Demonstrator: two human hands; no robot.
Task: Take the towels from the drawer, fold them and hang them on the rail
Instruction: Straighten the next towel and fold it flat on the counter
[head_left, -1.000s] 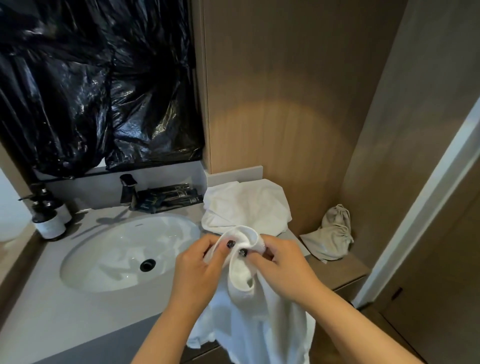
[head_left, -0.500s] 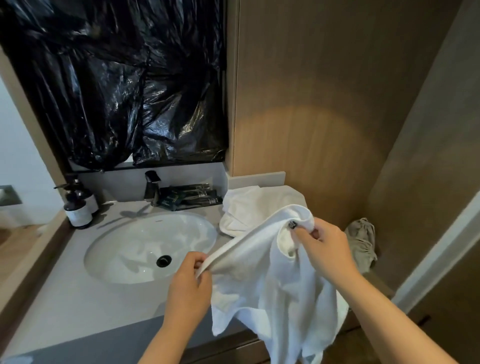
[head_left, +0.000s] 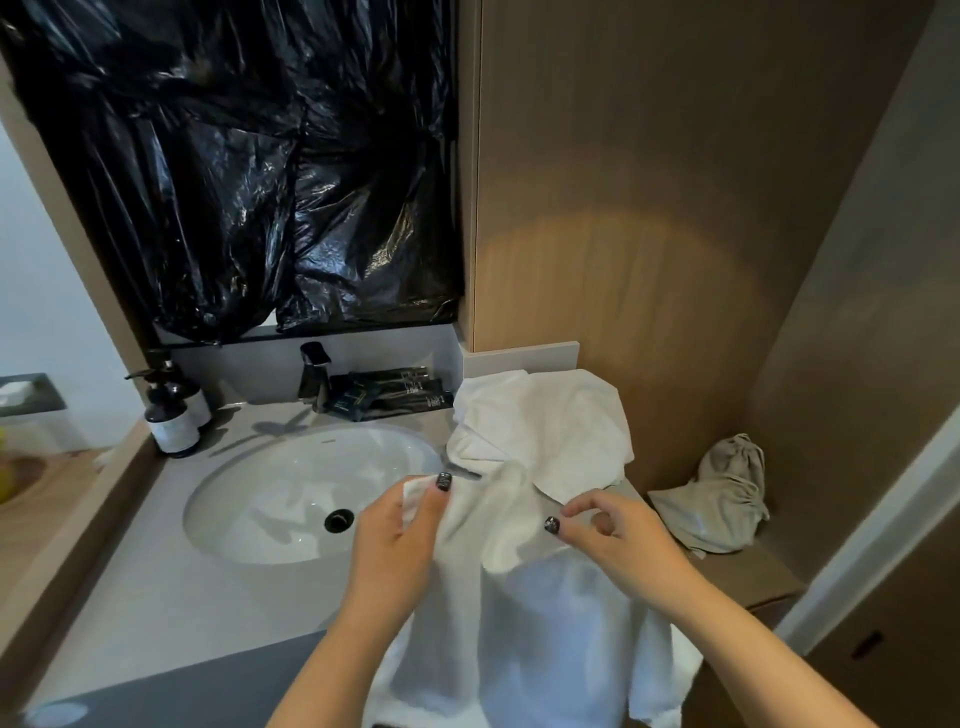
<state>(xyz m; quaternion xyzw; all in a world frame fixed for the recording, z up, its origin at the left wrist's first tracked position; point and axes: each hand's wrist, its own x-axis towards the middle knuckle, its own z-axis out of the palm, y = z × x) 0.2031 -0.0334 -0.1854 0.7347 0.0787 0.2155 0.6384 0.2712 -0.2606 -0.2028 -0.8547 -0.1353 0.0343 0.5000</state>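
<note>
I hold a white towel (head_left: 524, 639) in front of the vanity, and it hangs down below the counter edge. My left hand (head_left: 395, 545) pinches one corner of it between thumb and fingers over the basin's right rim. My right hand (head_left: 618, 545) is to the right with curled fingers on the towel's upper edge; thumb and forefinger are slightly apart. A second white towel (head_left: 545, 421) lies crumpled on the counter behind my hands, against the wooden wall. Neither a rail nor a drawer is in view.
A white oval basin (head_left: 280, 499) is set in the grey counter (head_left: 156, 613), with a dark tap (head_left: 314, 374) and dark sachets (head_left: 384, 395) behind it. Two pump bottles (head_left: 174, 415) stand at the back left. A beige drawstring bag (head_left: 727, 499) lies on the lower wooden ledge at the right. Black plastic covers the mirror.
My hands spread the towel apart, then came closer again. The right hand dropped from its raised corner to the upper edge; the left rose to the basin's rim with its corner.
</note>
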